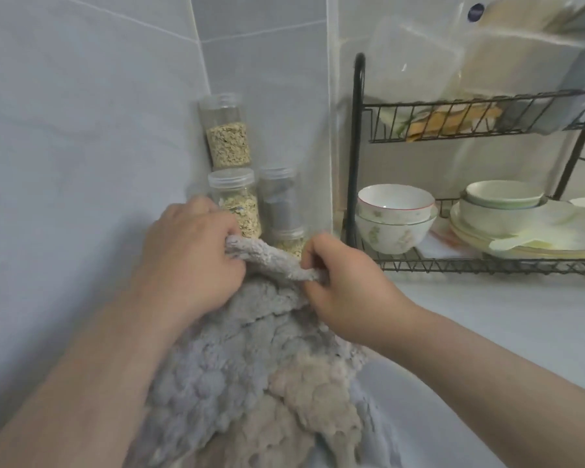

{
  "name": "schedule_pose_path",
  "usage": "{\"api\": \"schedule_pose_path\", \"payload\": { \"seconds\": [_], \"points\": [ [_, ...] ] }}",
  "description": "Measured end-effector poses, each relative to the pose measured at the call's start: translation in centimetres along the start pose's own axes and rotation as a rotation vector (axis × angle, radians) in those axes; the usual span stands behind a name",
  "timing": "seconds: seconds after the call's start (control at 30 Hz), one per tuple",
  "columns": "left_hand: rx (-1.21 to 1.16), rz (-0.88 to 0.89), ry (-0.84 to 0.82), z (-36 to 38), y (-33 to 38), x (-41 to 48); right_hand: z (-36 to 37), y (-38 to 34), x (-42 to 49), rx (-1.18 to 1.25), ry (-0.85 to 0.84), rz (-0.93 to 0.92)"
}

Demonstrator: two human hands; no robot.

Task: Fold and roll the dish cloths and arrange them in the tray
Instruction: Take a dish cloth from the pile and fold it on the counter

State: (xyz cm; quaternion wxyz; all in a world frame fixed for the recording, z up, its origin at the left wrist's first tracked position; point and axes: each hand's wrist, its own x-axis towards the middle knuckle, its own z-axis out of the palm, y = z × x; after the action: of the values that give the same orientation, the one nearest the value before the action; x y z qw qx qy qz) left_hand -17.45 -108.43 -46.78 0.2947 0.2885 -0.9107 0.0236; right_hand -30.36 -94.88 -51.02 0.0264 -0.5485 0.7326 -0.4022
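Dish cloth [250,366]: grey, fluffy, hanging in front of the person, its top edge being held up before the jars [237,197].
Left hand [190,255]: fingers curling round the cloth's upper left corner.
Right hand [345,288]: fingers pinching the rolled top edge.
Dish rack [358,163]: standing right, holding bowls [395,217].

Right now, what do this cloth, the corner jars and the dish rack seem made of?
Cloth: fluffy microfibre or chenille, it seems, matte grey with beige patches; nubby pile. Jars: clear, probably plastic; grain shows through, lids cloudy. Dish rack: thin wire, likely metal with a black, slightly glossy coating.
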Motion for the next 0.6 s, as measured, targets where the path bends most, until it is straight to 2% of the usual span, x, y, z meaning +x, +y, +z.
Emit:
{"api": "schedule_pose_path", "payload": {
  "seconds": [0.07, 0.17, 0.27, 0.33, 0.43, 0.6],
  "points": [
    [-0.07, -0.041, 0.0, -1.5, 0.8, -0.2, -1.0, -1.2, -1.1, 0.015, 0.007, 0.005],
    [-0.233, -0.001, 0.074, -4.0, 2.3, -0.9, -3.0, -3.6, -3.0, 0.078, -0.026, 0.017],
    [-0.47, 0.077, 0.066, -7.3, 4.7, -2.2, -5.2, -6.3, -5.3, 0.536, -0.102, 0.233],
    [-0.556, 0.119, 0.014, -9.5, 6.1, -3.5, -6.8, -8.0, -6.9, 0.682, -0.171, 0.384],
    [-0.551, 0.146, -0.07, -12.1, 7.1, -5.1, -9.0, -10.0, -9.3, 0.591, -0.122, 0.455],
    [-0.438, 0.112, -0.281, -15.4, 8.5, -7.4, -13.7, -13.2, -13.3, 0.349, 0.184, 0.318]
  ]
}}
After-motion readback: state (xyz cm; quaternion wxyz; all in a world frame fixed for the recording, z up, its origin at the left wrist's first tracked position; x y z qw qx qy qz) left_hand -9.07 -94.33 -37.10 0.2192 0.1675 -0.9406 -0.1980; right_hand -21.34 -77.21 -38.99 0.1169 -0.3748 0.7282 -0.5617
